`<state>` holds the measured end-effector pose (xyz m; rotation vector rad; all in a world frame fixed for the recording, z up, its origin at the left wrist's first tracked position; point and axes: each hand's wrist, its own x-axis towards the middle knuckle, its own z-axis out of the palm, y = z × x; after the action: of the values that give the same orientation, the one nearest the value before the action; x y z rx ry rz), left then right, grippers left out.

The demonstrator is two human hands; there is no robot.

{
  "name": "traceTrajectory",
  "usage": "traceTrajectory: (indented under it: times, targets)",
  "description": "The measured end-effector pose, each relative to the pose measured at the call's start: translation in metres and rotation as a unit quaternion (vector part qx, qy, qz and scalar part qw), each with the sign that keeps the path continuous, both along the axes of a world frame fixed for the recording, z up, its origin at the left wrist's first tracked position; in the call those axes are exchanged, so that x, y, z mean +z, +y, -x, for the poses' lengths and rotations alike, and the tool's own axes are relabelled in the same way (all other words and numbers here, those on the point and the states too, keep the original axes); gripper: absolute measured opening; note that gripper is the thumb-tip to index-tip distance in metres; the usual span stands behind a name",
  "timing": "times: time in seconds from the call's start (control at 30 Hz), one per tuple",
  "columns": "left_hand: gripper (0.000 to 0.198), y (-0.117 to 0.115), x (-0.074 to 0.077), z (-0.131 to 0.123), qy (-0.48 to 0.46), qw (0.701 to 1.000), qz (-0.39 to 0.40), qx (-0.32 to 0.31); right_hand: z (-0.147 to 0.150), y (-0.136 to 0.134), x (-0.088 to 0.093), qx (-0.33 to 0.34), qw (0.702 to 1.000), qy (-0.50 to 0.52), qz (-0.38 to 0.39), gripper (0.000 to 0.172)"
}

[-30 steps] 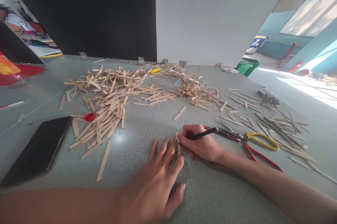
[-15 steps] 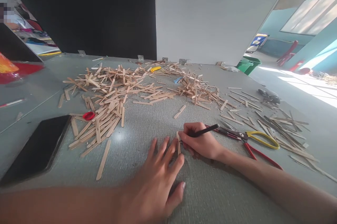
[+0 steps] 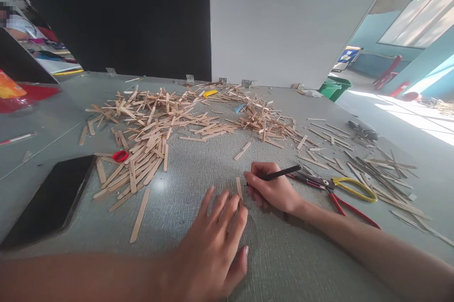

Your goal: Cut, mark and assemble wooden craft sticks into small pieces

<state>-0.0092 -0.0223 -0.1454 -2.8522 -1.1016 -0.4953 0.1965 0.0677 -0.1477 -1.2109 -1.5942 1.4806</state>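
Note:
My left hand (image 3: 213,240) lies flat on the grey table (image 3: 276,254), fingers spread, and its fingertips press the near end of a small wooden stick (image 3: 239,187). Just right of that stick, my right hand (image 3: 271,188) is closed round a black pen (image 3: 280,172). The pen's tip sits beside the stick's far end.
Large heaps of wooden sticks (image 3: 156,122) cover the table's middle and far side. Red-and-yellow-handled pliers (image 3: 336,188) lie right of my right hand, with thin dark sticks (image 3: 376,169) beyond. A black phone (image 3: 49,200) and a red cap (image 3: 120,156) lie at the left.
My right hand with the pen has shifted slightly right and away from the stick. The stick's far end now shows clear of the hand. The left hand stays put.

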Motion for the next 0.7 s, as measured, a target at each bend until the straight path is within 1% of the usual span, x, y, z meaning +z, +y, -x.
traceTrajectory:
  times: [0.07, 0.1, 0.17, 0.2, 0.23, 0.27, 0.3, 0.37, 0.43, 0.5, 0.57, 0.6, 0.63, 0.7]
  targets:
    - [0.045, 0.0, 0.001, 0.0, -0.005, 0.999, -0.038, -0.016, -0.001, 0.0, -0.001, -0.039, 0.999, -0.001, -0.011, 0.038]
    - [0.043, 0.0, 0.002, 0.0, -0.004, 0.998, -0.052, -0.024, -0.001, 0.0, -0.001, -0.069, 0.997, -0.009, -0.035, 0.035]
    - [0.04, 0.001, 0.005, -0.001, 0.004, 0.998, -0.06, -0.036, -0.001, -0.003, 0.0, -0.106, 0.986, -0.051, -0.118, 0.029]
    - [0.039, 0.002, 0.007, -0.001, 0.008, 0.998, -0.057, -0.04, -0.001, -0.004, 0.001, -0.102, 0.977, -0.079, -0.167, 0.026]
    - [0.038, 0.002, 0.008, -0.002, 0.012, 0.998, -0.052, -0.043, -0.001, -0.005, 0.002, -0.084, 0.969, -0.105, -0.208, 0.025]
    - [0.037, 0.002, 0.009, -0.002, 0.014, 0.998, -0.048, -0.043, 0.0, -0.006, 0.003, -0.062, 0.962, -0.123, -0.236, 0.024]
    - [0.036, 0.002, 0.009, -0.002, 0.013, 0.998, -0.046, -0.043, 0.0, -0.006, 0.004, -0.044, 0.959, -0.131, -0.246, 0.024]
    - [0.036, 0.0, 0.007, -0.002, -0.001, 0.998, -0.046, -0.044, 0.0, -0.005, 0.005, -0.033, 0.967, -0.118, -0.224, 0.023]
    - [0.042, -0.001, 0.004, -0.001, -0.027, 0.998, -0.031, -0.037, 0.0, -0.003, 0.004, -0.026, 0.982, -0.077, -0.17, 0.02]
    - [0.053, 0.002, 0.001, 0.0, -0.065, 0.998, 0.006, -0.011, -0.002, 0.001, 0.003, -0.014, 0.993, -0.03, -0.112, 0.018]
    - [0.056, 0.009, 0.0, 0.001, -0.109, 0.993, 0.041, 0.033, -0.003, 0.004, 0.002, -0.004, 0.998, 0.004, -0.068, 0.026]
    - [0.053, 0.014, 0.001, 0.002, -0.128, 0.989, 0.05, 0.054, -0.004, 0.005, 0.002, 0.0, 0.999, 0.013, -0.053, 0.032]
    - [0.047, 0.019, 0.002, 0.003, -0.138, 0.987, 0.058, 0.063, -0.005, 0.006, 0.002, 0.007, 0.999, 0.019, -0.041, 0.036]
    - [0.039, 0.028, 0.005, 0.004, -0.135, 0.985, 0.09, 0.062, -0.006, 0.006, 0.002, 0.019, 0.999, 0.03, -0.029, 0.036]
